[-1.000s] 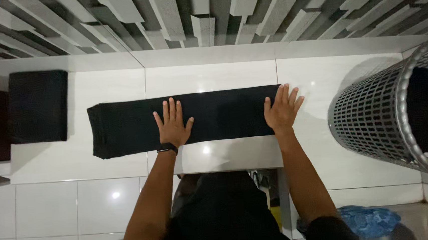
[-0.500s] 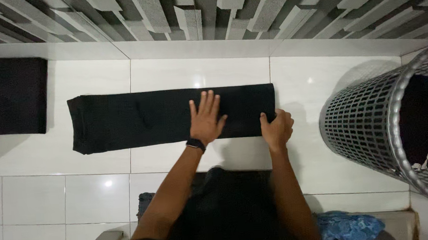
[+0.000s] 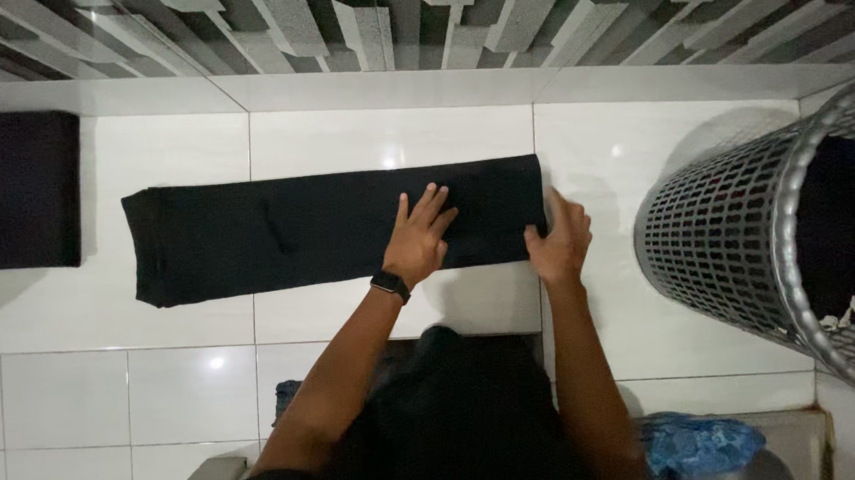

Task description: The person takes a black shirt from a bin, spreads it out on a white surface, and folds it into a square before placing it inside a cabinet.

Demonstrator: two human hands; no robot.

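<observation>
On the white tiled bench point(image 3: 202, 321), the left hand point(image 3: 419, 237) is pressing flat, fingers spread, on the long folded black cloth point(image 3: 277, 232); right hand point(image 3: 558, 239) is pinching its right end, w/ grey mesh metal bin point(image 3: 728, 239) sitting nearby.

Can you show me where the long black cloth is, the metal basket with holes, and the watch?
long black cloth point(image 3: 277, 235), head view, on its flat middle.
metal basket point(image 3: 708, 240), head view, on its holed side wall.
watch point(image 3: 388, 284), head view, on the band at the left wrist.
</observation>
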